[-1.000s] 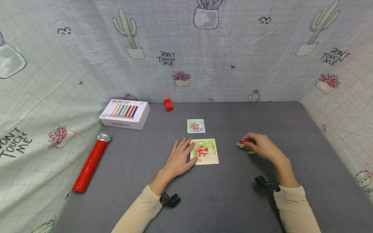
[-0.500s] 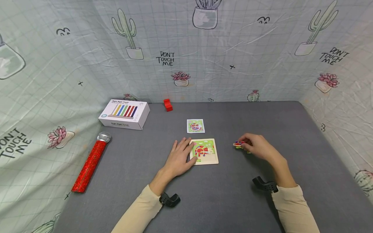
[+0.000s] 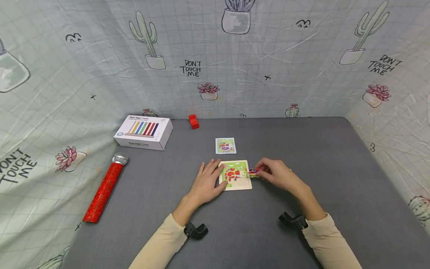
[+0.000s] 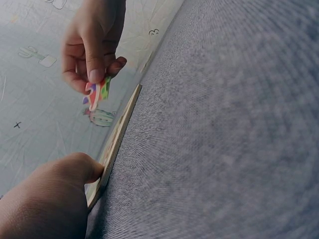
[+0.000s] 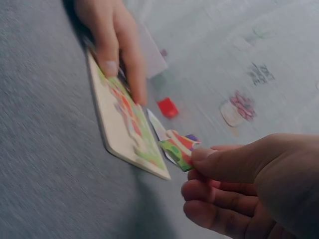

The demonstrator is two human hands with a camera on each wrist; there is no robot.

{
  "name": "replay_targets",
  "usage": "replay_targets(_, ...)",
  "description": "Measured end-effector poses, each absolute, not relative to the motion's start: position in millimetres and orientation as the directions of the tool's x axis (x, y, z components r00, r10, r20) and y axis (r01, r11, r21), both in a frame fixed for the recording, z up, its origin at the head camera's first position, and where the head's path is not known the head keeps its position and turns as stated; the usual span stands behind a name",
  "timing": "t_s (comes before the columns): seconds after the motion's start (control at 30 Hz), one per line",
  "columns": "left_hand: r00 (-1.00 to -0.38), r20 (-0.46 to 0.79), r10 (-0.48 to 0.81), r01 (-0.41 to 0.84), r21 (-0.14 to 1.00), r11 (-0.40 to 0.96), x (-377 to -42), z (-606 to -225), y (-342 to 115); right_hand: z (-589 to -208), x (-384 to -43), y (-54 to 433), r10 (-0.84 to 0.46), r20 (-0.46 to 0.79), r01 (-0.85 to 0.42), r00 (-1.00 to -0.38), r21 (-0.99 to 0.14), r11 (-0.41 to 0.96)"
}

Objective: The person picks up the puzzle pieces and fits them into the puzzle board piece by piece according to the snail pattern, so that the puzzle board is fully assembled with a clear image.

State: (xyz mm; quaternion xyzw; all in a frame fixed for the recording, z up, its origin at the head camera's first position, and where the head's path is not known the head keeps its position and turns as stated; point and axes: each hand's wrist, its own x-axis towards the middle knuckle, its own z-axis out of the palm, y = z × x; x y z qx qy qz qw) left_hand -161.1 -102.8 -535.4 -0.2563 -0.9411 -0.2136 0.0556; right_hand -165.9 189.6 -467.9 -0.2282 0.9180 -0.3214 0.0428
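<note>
A wooden puzzle board with a pale rim lies on the grey table, partly filled with green and red picture pieces. My left hand rests on its left edge, fingers extended, the thumb on the lower left corner. With thumb and fingertips my right hand pinches a puzzle piece coloured red, green and purple. In the head view this piece is at the board's right edge; the right wrist view shows it raised above the table. A small picture card lies just behind the board.
At the back left stands a white box with coloured bars printed on it. A red glittery microphone lies along the left side. Near the back edge is a small red block. A printed cloth hangs behind the table.
My right hand has moved left from the right part of the table to the board's right edge, carrying the puzzle piece. The left hand has stayed on the board.
</note>
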Motion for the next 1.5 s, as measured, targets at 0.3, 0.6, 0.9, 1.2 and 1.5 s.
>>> replay_targets(0.3,-0.868,0.196,0.457,0.496,0.371,0.785,-162,-534,-102,-474,-161,166,-0.490,0.092,-0.431,-0.867,-0.630,0.646)
replay_targets(0.6,-0.867,0.205,0.454,0.498,0.372,0.784,-160,-533,-102,-488,-159,150,-0.510,0.157,-0.478,-0.845,-0.648,0.593)
replay_targets(0.9,-0.864,0.220,0.454,0.504,0.378,0.776,-161,-534,-101,-497,-157,140,-0.507,0.164,-0.481,-0.847,-0.642,0.597)
replay_targets(1.2,-0.891,0.220,0.398,0.455,0.437,0.776,-160,-530,-97,-503,-156,134,-0.484,0.207,-0.503,-0.850,-0.592,0.630)
replay_targets(1.5,-0.919,0.189,0.346,0.394,0.467,0.792,-160,-531,-92,-506,-153,131,-0.490,0.244,-0.538,-0.837,-0.526,0.658)
